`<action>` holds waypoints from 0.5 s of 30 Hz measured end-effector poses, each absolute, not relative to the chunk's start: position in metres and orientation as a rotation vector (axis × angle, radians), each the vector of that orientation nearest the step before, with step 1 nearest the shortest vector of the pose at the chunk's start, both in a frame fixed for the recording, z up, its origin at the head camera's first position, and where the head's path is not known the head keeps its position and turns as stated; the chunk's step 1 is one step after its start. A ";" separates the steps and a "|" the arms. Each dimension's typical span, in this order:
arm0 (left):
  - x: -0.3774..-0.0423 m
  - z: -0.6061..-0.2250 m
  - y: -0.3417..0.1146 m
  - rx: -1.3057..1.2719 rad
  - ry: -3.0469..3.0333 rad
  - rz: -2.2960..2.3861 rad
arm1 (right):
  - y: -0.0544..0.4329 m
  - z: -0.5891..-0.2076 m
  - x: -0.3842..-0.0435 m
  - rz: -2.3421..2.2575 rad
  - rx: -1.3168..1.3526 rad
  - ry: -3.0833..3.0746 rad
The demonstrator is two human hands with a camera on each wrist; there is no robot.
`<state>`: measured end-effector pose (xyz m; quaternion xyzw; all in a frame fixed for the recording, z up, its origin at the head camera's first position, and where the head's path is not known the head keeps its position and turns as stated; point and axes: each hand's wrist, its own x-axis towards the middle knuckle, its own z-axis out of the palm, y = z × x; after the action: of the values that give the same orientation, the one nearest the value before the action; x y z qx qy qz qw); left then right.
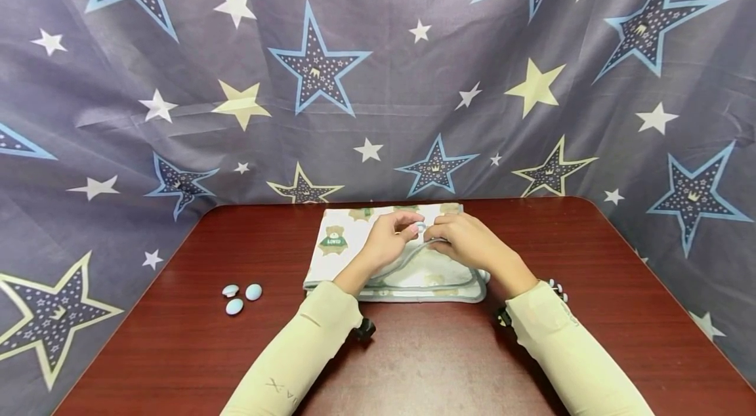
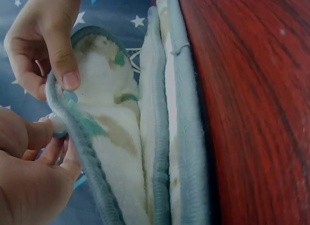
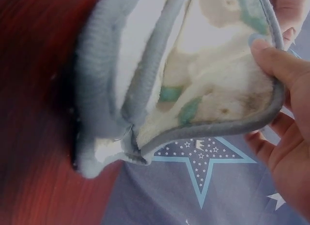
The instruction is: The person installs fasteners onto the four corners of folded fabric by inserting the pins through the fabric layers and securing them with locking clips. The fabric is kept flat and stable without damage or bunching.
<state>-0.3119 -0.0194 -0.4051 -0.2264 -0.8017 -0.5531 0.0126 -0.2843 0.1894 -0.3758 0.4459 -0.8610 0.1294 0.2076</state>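
A folded white blanket (image 1: 348, 271) with a bear print and grey-blue binding lies on the table, its upper corner lifted between both hands. My left hand (image 1: 386, 239) pinches a light blue, mushroom-shaped cap (image 2: 58, 126) between thumb and fingers, right at the outer side of the binding. Opposite it, my right hand (image 1: 469, 242) grips the lifted edge, thumb on the inner face and fingers behind. Under that thumb shows a small light blue disc (image 2: 71, 96) against the cloth. In the right wrist view the lifted flap (image 3: 223, 75) stands away from the folded layers.
Three light blue mushroom-shaped caps (image 1: 234, 306) lie on the red-brown table (image 1: 177, 350) at left. Several small white-headed pieces (image 1: 556, 289) sit beside the right sleeve, partly hidden by it. A star-patterned curtain (image 1: 378, 121) hangs behind the table's far edge.
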 end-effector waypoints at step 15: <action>-0.308 -0.405 -0.021 -0.706 -2.503 -1.628 | 0.188 -0.378 -0.284 0.348 1.241 -2.412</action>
<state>-0.3085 -0.0215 -0.4046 -0.2301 -0.8153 -0.5301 0.0367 -0.2843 0.1880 -0.3776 0.4445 -0.8638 0.1245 0.2021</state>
